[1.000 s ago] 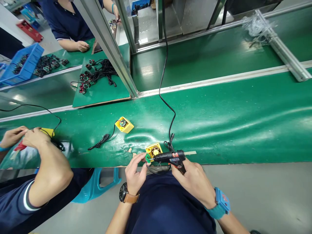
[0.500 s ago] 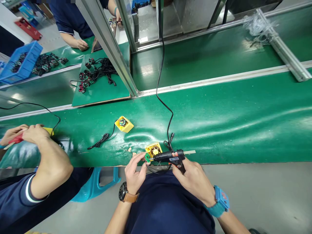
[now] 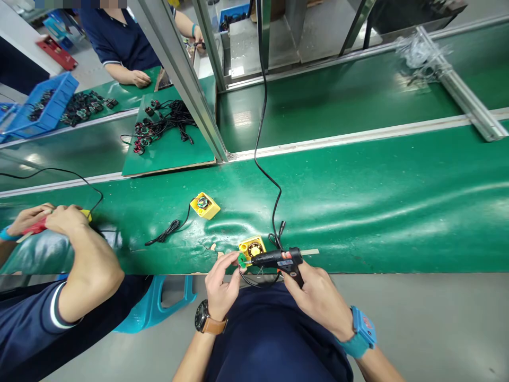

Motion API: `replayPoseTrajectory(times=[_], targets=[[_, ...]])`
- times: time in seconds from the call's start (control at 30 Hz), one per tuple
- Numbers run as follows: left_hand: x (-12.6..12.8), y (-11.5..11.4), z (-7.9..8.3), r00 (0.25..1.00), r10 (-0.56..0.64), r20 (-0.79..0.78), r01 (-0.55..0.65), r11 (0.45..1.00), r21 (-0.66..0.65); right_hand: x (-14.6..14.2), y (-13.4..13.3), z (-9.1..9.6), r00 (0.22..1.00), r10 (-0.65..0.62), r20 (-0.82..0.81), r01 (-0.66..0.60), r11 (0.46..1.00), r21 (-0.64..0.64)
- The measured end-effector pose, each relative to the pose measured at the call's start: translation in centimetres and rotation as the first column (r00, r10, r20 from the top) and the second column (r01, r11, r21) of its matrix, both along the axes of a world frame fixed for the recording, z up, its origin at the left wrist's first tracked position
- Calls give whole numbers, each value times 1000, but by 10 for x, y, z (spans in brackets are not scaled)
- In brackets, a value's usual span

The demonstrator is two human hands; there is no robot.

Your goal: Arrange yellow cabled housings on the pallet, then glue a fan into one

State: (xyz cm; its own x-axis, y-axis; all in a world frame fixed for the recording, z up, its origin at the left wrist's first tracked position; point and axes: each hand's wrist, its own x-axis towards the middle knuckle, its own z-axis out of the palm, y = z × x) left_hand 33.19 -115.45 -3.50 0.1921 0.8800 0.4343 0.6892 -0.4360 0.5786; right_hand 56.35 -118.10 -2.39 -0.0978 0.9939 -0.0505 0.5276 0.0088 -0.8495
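My left hand [image 3: 222, 281] pinches a small round green part [image 3: 242, 260] between thumb and fingertips near the bench edge. Wrapped round the handle of a black glue gun [image 3: 278, 259] is my right hand [image 3: 316, 289]. The gun lies level, its nozzle at the green part, and a pale glue stick [image 3: 310, 252] sticks out of its back. Just behind the nozzle sits an open yellow housing [image 3: 251, 245] with a dark round piece inside. A second yellow housing [image 3: 207, 207], with a circuit board in it and a coiled black cable [image 3: 169, 232], lies further left.
A co-worker's hands [image 3: 66, 218] hold a red tool over something yellow at left. Wired parts [image 3: 163, 124] are piled on a green board behind a metal post [image 3: 186, 79]. Another person [image 3: 123, 48] sits across. A metal rail [image 3: 465, 90] lies at far right.
The view has shifted slightly, so the scene sits a little lower and further right. My hands, the glue gun and the green part keep nearly the same placement relative to each other.
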Motion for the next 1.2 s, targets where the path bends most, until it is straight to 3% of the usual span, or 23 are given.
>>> replayPoseTrajectory(times=[0.27,0.8,1.07,1.2], targets=[[1,1,1,1000,-13,12,13,1000,8,-3,2,0,998,-65,-9,65,996,-54],[2,1,2,1000,1,-2,-1,1000,12,2,2,-9,1000,1,15,-1,999,41],[2,1,3,1000,6,21,-6,1000,13,-2,5,1,1000,-17,-6,17,1000,-26],[4,2,6,998,0,60,0,1000,15,-4,3,-11,998,-57,0,57,998,29]])
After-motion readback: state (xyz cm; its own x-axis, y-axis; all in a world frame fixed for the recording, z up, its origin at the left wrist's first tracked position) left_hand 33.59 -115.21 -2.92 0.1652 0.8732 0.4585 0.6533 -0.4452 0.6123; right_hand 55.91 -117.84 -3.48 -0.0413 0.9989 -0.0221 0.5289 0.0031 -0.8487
